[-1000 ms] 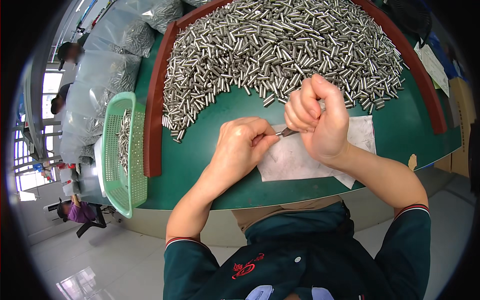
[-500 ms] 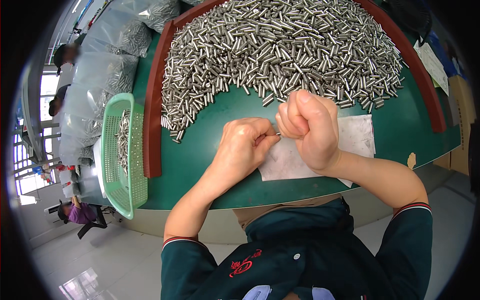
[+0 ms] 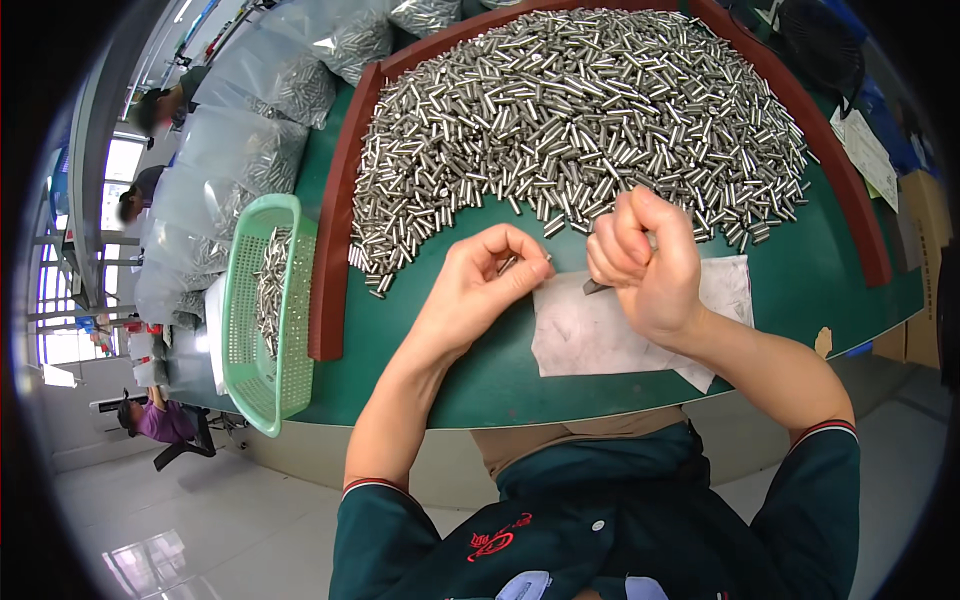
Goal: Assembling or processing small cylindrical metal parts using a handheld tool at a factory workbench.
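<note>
We've got a dark teal short-sleeved shirt here, and look at those cuffs, striped red and white! Red embroidery blazes on the chest, a pale round button to its right, light-blue patches nearby. Beige trousers past the hem, and we see left hand and right hand both bare.

A heap of metal pins lies on the tabletop, between the left rail and the right rail. Left of the left rail stands a plastic basket with pins inside; plastic bags line up behind it. Before the heap lies a cloth, the right hand above it, the left hand at its left. Paper sheets lie right of the right rail.
</note>
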Available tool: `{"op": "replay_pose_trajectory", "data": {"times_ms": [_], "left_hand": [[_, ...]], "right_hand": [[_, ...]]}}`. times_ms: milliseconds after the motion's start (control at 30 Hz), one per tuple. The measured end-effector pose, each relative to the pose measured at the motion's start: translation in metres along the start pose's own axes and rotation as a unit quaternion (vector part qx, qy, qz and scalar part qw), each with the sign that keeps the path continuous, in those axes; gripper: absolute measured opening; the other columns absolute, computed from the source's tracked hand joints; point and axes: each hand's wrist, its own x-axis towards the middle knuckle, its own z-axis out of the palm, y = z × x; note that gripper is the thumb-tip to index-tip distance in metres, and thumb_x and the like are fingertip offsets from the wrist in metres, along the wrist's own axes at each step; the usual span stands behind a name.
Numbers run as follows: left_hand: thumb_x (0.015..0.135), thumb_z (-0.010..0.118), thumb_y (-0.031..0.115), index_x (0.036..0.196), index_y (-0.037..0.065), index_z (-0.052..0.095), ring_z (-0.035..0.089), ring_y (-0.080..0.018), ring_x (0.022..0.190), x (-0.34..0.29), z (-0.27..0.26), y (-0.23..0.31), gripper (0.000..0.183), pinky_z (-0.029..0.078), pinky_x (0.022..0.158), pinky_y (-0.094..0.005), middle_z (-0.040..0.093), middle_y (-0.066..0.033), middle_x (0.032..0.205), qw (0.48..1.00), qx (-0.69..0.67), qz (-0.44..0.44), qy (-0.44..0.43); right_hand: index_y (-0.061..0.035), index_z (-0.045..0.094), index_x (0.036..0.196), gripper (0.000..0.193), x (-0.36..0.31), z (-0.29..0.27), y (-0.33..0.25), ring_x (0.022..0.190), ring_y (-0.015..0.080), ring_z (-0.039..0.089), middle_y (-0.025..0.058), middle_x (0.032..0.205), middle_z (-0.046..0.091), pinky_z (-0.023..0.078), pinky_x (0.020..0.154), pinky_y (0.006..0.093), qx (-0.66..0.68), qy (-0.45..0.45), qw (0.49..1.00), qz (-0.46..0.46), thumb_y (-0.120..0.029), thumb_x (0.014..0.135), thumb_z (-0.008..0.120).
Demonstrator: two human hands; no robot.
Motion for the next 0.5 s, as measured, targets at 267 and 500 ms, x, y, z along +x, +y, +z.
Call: {"op": "replay_pose_trajectory", "data": {"times_ms": [267, 500], "left_hand": [[0.086, 0.05, 0.017, 0.095, 0.001, 0.054, 0.039, -0.0063, 0.058, 0.009, -0.013, -0.002, 0.018, 0.035, 0.055, -0.0195, 0.051, -0.0033, 0.073, 0.97, -0.234, -0.064, 0.0], [0.082, 0.048, 0.014, 0.08, 0.003, 0.053, 0.038, -0.0059, 0.054, 0.018, -0.03, -0.003, 0.012, 0.028, 0.046, -0.0214, 0.041, 0.0015, 0.06, 0.985, -0.152, -0.004, 0.078]], "right_hand": [[-0.0099, 0.028, 0.051, 0.041, 0.0, -0.001, 0.001, 0.038, 0.0079, 0.018, -0.0013, 0.042, 0.025, 0.017, 0.038, 0.0242, -0.004, 0.006, 1.0, 0.015, -0.024, 0.089, 0.032], [-0.0102, 0.027, 0.052, 0.04, 0.003, -0.001, 0.0, 0.038, 0.0077, 0.018, -0.0016, 0.042, 0.025, 0.017, 0.037, 0.0241, -0.01, 0.01, 1.0, 0.017, -0.024, 0.089, 0.032]]}}
